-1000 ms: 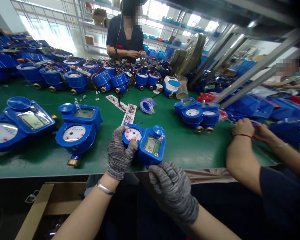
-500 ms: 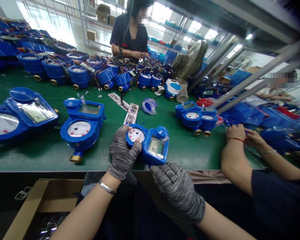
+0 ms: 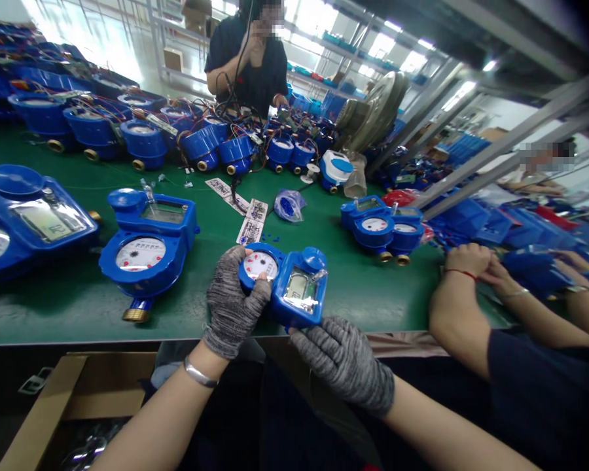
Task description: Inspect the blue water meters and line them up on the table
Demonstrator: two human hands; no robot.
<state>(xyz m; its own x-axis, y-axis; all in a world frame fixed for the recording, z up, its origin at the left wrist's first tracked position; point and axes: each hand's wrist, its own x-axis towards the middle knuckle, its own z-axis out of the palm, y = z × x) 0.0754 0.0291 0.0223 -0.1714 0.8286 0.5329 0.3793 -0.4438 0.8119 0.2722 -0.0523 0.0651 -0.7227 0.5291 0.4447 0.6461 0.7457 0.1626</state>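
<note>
The green table (image 3: 373, 294) bears blue meters (image 3: 147, 261), printed cards (image 3: 251, 226) and a plastic bag (image 3: 289, 205).

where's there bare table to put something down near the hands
The widest bare patch of green tabletop is right of the held meter, with two paired meters behind it and a co-worker's forearm beyond. A narrower strip separates the left hand from the nearest meter on its left. The far side is crowded with wired meters.

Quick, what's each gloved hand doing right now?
Left hand: closed, holding a blue meter.
Right hand: at the meter's lower edge; grip can't be told.
</note>
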